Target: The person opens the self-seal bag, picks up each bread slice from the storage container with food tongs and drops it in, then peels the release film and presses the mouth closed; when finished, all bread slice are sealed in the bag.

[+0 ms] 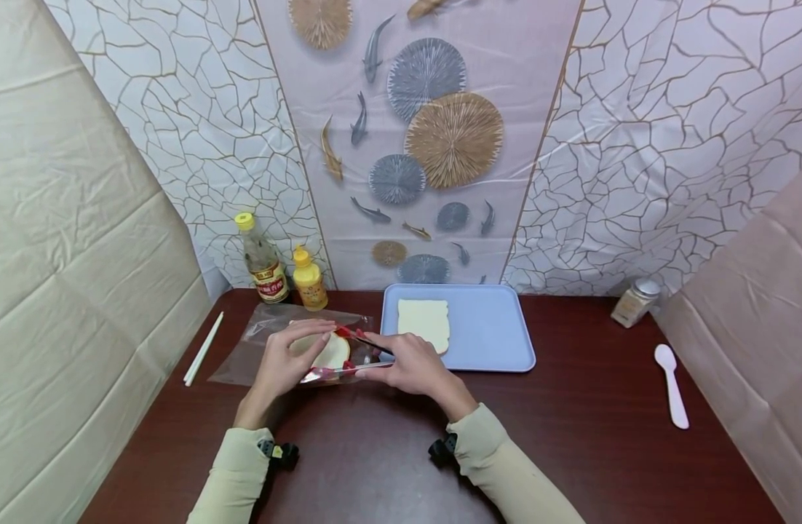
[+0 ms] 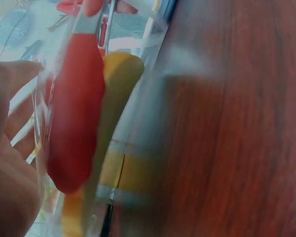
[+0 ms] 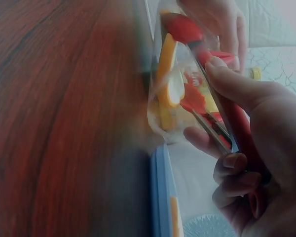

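Head view, near to far: the left hand (image 1: pixel 284 358) curves at a clear plastic bag (image 1: pixel 247 356); I cannot tell whether it pinches the film. The right hand (image 1: pixel 410 362) grips red-handled tongs (image 3: pixel 233 118), tips either side of a bread slice (image 1: pixel 335 351) inside the bag. Loosening tongs might drop it; slack film could snag its crust. Farther right, a blue tray (image 1: pixel 489 335) bears another slice (image 1: pixel 423 320).
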{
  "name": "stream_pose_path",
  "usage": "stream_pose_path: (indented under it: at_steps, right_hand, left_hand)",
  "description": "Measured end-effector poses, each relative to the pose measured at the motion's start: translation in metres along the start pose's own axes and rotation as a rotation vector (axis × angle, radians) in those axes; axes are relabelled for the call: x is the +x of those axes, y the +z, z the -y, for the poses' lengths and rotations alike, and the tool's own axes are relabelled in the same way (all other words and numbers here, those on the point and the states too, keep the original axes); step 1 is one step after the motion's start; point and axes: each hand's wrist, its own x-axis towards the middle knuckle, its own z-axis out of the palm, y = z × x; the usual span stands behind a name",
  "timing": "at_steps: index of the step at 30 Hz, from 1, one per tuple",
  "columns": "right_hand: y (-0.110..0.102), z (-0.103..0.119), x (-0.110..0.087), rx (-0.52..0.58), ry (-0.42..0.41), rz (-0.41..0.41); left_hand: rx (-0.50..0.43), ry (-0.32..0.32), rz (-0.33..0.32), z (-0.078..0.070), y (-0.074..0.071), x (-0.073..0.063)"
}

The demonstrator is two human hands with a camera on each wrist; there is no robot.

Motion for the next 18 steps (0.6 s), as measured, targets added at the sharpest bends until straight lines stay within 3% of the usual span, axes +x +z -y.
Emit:
stream_pose_path:
  at_steps: [9, 18]
  right_hand:
    - [0.011, 0.007, 0.007, -0.004, 0.033, 0.001]
    - [0.02, 0.014, 0.016, 0.0, -0.008, -0.008]
  left_hand:
    - [-0.026, 0.002, -0.002, -0.003, 0.0, 0.0]
    - [-0.087, -0.065, 0.125, -0.004, -0.004, -0.002]
